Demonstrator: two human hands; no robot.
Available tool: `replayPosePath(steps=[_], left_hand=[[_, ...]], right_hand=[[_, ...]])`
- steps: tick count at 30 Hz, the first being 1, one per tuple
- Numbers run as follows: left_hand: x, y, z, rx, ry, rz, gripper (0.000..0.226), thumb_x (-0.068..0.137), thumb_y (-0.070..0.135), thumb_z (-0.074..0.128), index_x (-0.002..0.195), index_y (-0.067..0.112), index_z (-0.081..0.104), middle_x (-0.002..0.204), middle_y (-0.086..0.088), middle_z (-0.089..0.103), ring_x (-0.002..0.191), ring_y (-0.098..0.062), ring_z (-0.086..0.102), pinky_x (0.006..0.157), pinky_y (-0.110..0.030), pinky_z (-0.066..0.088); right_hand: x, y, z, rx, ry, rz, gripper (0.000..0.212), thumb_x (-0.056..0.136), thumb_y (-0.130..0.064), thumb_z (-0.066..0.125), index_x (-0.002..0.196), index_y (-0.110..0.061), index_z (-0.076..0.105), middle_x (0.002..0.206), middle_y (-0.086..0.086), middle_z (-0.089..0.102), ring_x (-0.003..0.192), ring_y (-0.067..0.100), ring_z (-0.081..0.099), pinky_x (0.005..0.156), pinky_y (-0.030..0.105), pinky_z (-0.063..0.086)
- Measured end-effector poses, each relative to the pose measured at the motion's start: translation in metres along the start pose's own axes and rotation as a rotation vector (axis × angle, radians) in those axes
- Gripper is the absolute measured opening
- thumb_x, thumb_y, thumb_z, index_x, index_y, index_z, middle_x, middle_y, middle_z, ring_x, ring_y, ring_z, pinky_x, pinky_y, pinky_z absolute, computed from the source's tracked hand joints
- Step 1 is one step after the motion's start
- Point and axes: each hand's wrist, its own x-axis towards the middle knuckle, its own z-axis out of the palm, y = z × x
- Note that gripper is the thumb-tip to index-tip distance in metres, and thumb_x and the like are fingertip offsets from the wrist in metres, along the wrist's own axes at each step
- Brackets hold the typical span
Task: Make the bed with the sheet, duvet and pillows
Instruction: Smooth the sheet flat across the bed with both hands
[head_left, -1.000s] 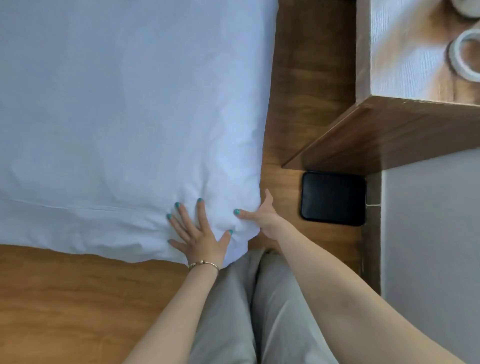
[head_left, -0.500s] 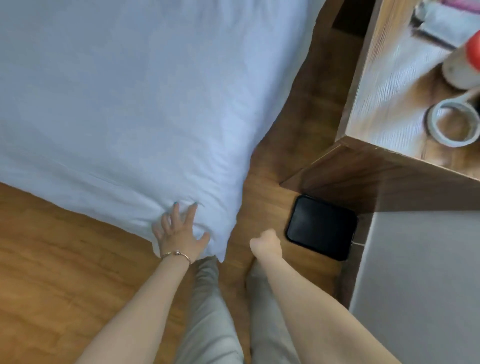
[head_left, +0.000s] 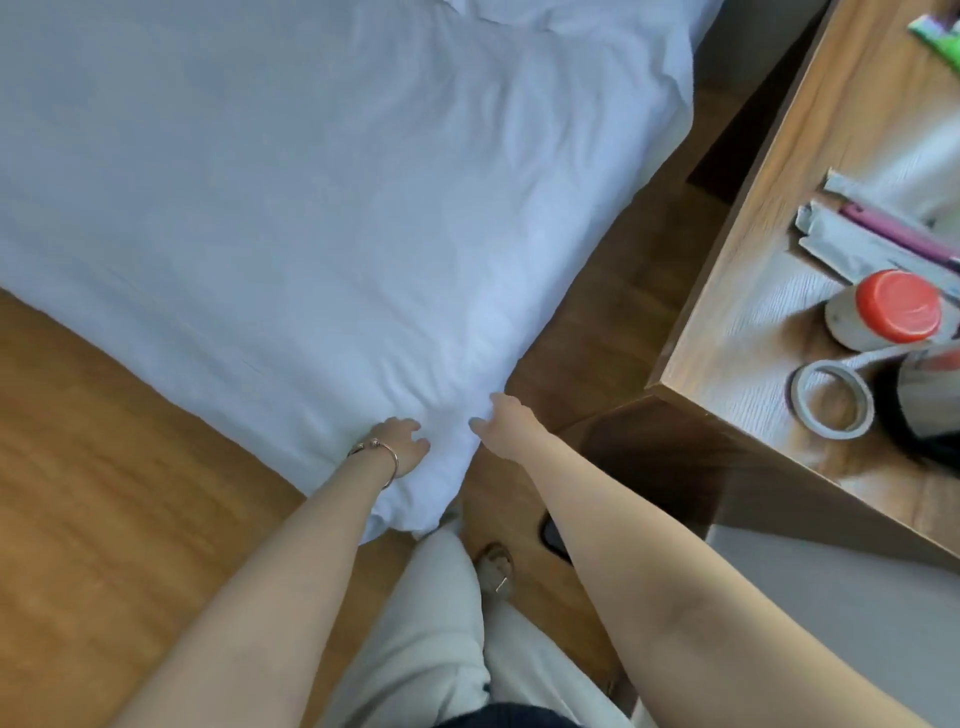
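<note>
Head view shows the left hand gripping the near corner of the white duvet on the bed, while the right hand touches its right edge, grip unclear; best to pull both sides evenly, smoothing wrinkles outward.

Both hands, left and right, at the white duvet corner beside a wooden desk.

No legible text, label, brand or number anywhere in view.
</note>
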Motion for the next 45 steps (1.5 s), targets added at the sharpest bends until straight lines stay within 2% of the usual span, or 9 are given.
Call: replayPosePath(steps=[3,7,11,16,21,30,34,39,45], left_hand=[[-0.006,-0.007,0.001,-0.083,-0.064,-0.06,0.059,0.096,0.039,0.045,0.149,0.017,0.031,0.154,-0.008,0.029,0.137,-0.028,0.035,0.11,-0.037,0.034],[-0.003,0.001,-0.02,-0.207,-0.083,-0.129,0.061,0.096,0.04,0.044,0.147,0.01,0.029,0.151,-0.011,0.033,0.135,-0.029,0.038,0.107,-0.037,0.037],[0.009,0.023,-0.064,-0.323,-0.018,-0.116,0.066,0.097,0.047,0.038,0.15,0.012,0.022,0.154,-0.008,0.028,0.136,-0.028,0.036,0.107,-0.039,0.036],[0.031,0.048,-0.123,-0.296,0.069,-0.111,0.061,0.096,0.047,0.035,0.149,0.018,0.027,0.153,-0.005,0.031,0.136,-0.025,0.037,0.106,-0.041,0.038],[0.061,0.068,-0.165,-0.342,0.052,-0.238,0.058,0.095,0.047,0.034,0.145,0.017,0.034,0.148,-0.005,0.038,0.13,-0.026,0.043,0.102,-0.041,0.041],[0.149,0.19,-0.239,-0.603,0.112,-0.459,0.056,0.095,0.044,0.035,0.144,0.017,0.034,0.147,-0.004,0.038,0.133,-0.024,0.037,0.101,-0.039,0.038],[0.173,0.243,-0.281,-0.626,0.103,-0.416,0.055,0.095,0.045,0.034,0.144,0.02,0.034,0.145,-0.003,0.041,0.129,-0.024,0.043,0.099,-0.039,0.04],[0.196,0.261,-0.32,-0.776,0.094,-0.324,0.037,0.092,0.045,0.035,0.118,0.027,0.054,0.118,0.002,0.059,0.1,-0.019,0.057,0.084,-0.032,0.049],[0.238,0.264,-0.353,-0.633,0.196,-0.303,0.042,0.094,0.046,0.033,0.125,0.023,0.052,0.118,0.0,0.06,0.101,-0.021,0.058,0.081,-0.032,0.046]], right_hand=[[0.003,-0.008,-0.001,-0.211,-0.138,0.001,0.057,0.094,-0.044,0.05,0.142,-0.015,0.039,0.146,0.006,0.041,0.131,0.029,0.04,0.105,0.046,0.04],[0.02,-0.026,-0.029,-0.33,-0.173,0.055,0.047,0.088,-0.045,0.05,0.128,-0.019,0.051,0.13,0.004,0.052,0.116,0.028,0.05,0.098,0.043,0.045],[0.048,-0.056,-0.076,-0.355,-0.15,0.06,0.058,0.091,-0.042,0.048,0.142,-0.015,0.038,0.142,0.007,0.044,0.126,0.03,0.045,0.102,0.039,0.041],[0.09,-0.092,-0.133,-0.486,-0.117,0.011,0.059,0.092,-0.045,0.045,0.142,-0.015,0.038,0.141,0.007,0.045,0.126,0.03,0.043,0.099,0.041,0.042],[0.143,-0.106,-0.197,-0.732,-0.169,-0.06,0.056,0.091,-0.044,0.044,0.14,-0.016,0.041,0.138,0.005,0.047,0.126,0.027,0.042,0.095,0.04,0.038],[0.274,-0.131,-0.364,-0.923,-0.257,-0.227,0.064,0.092,-0.05,0.044,0.146,-0.018,0.033,0.142,0.004,0.044,0.131,0.026,0.038,0.099,0.042,0.038],[0.309,-0.143,-0.443,-1.015,-0.22,-0.246,0.059,0.094,-0.045,0.044,0.145,-0.017,0.033,0.139,0.006,0.044,0.129,0.026,0.039,0.094,0.041,0.039],[0.33,-0.15,-0.492,-1.058,-0.179,-0.258,0.058,0.095,-0.041,0.043,0.147,-0.018,0.03,0.139,0.005,0.043,0.132,0.023,0.037,0.097,0.041,0.039],[0.342,-0.15,-0.504,-0.924,-0.103,-0.238,0.059,0.095,-0.045,0.043,0.148,-0.021,0.03,0.143,0.001,0.041,0.132,0.021,0.038,0.097,0.038,0.04]])
